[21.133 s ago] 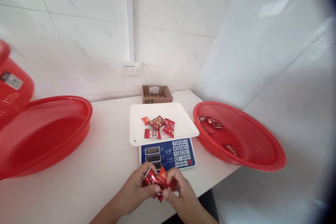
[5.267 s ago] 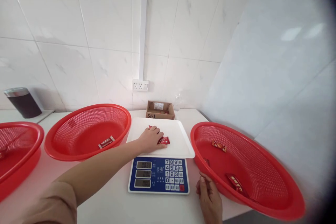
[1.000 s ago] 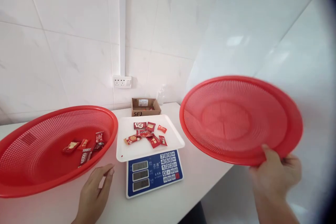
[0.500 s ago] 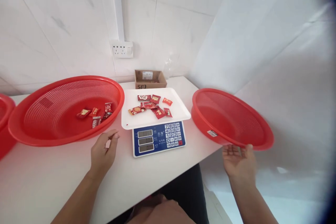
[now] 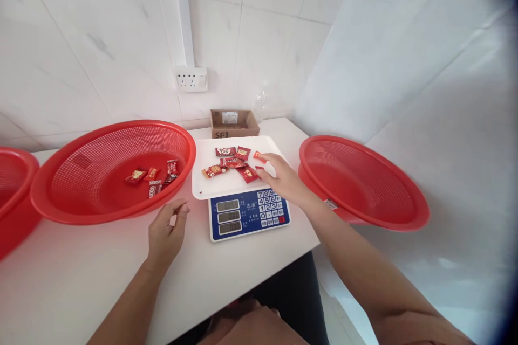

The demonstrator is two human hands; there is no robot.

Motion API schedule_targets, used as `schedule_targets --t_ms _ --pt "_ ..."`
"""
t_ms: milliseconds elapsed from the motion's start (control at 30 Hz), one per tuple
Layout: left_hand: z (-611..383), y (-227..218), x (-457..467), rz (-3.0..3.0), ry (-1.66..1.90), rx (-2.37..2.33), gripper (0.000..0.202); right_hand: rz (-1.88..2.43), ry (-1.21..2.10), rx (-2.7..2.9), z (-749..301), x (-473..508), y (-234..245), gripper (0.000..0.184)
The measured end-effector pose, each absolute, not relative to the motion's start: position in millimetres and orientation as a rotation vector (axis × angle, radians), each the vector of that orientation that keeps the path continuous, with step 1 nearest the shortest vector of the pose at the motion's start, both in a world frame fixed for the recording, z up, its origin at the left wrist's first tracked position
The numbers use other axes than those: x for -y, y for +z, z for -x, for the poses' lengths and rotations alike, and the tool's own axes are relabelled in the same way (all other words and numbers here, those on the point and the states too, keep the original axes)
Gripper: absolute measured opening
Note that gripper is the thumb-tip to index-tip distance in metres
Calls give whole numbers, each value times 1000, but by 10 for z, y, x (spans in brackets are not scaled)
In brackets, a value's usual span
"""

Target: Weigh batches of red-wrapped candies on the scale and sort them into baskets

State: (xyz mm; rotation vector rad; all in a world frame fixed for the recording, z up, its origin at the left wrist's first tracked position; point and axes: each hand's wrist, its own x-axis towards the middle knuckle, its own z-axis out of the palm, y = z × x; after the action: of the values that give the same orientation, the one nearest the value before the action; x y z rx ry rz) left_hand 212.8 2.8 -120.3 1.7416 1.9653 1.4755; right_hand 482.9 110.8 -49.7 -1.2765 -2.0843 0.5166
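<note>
My right hand [image 5: 285, 177] reaches over the white tray [image 5: 206, 190] of a blue electronic scale [image 5: 249, 215]. Its thumb and fingers are apart, at the small red packets [image 5: 259, 156] on the tray's right side, partly covering one of them. Several more red snack packets [image 5: 232, 163] lie loosely grouped mid-tray. My left hand [image 5: 167, 232] hovers by the table left of the scale, thumb and forefinger tips closed together with nothing visible in them. Close beyond it is a large red plastic basket [image 5: 101, 218] with several red packets [image 5: 154, 188] inside.
A second red basket [image 5: 364, 215] stands right of the scale, overhanging the table edge. Part of another red basket [image 5: 16, 210] shows at far left. Behind the tray are a small cardboard box [image 5: 234, 132] and a clear plastic bottle [image 5: 261, 102], near a wall socket [image 5: 192, 80].
My right hand has left the rim of the right basket and moved left over the tray to the packets there. My left hand keeps about the same place and pose.
</note>
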Motion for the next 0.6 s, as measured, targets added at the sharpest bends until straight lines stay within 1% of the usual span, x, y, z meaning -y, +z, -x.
schedule_targets --t_ms 167,233,300,400,433,533,600 --pt "-2119 -1201 -43 -1702 1489 -1948 28 1444 485 2341 -4299 -1587 -508 65" --pt "-2120 -1206 -48 -1681 1500 -1940 29 1474 491 2411 -4117 -1683 -496 70" --pt "-2122 -1207 -49 -1675 1499 -1924 30 1420 509 2521 -3983 -1734 -481 71" --pt "-2126 -1198 -45 -1675 1488 -1904 31 1235 504 2718 -3887 -1735 -458 68" --pt "-2126 -1194 -43 -1673 1486 -1901 31 1148 491 2773 -3887 -1719 -447 64" --pt "-2127 -1186 -38 -1670 1489 -1894 30 915 470 2897 -3992 -1651 -376 42" --pt "-2128 -1188 -38 -1669 1495 -1887 30 860 501 2934 -4145 -1618 -292 40"
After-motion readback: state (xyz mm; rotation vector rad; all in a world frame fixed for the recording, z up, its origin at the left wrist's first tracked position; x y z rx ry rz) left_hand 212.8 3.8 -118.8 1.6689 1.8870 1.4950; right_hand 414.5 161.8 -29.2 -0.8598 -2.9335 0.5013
